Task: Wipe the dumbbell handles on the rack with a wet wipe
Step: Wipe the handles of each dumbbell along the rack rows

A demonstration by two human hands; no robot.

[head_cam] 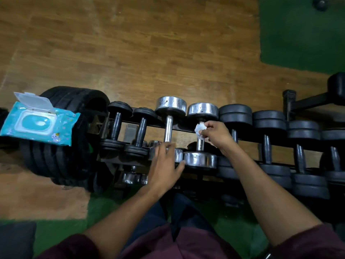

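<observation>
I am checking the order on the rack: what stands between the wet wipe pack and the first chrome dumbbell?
In the head view, two small black dumbbells stand between the wet wipe pack and the first chrome dumbbell.

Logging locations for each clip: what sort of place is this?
Most likely a gym's free-weights area: a rack lined with dumbbells, a stack of black weight plates beside it, and green matting over wooden flooring.

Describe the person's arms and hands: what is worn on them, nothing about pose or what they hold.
Both forearms are bare. The left hand and right hand wear no gloves, and no rings or watch show. Dark maroon sleeves cover the upper arms, ending around the elbows, matching the maroon top at the bottom edge.
</observation>
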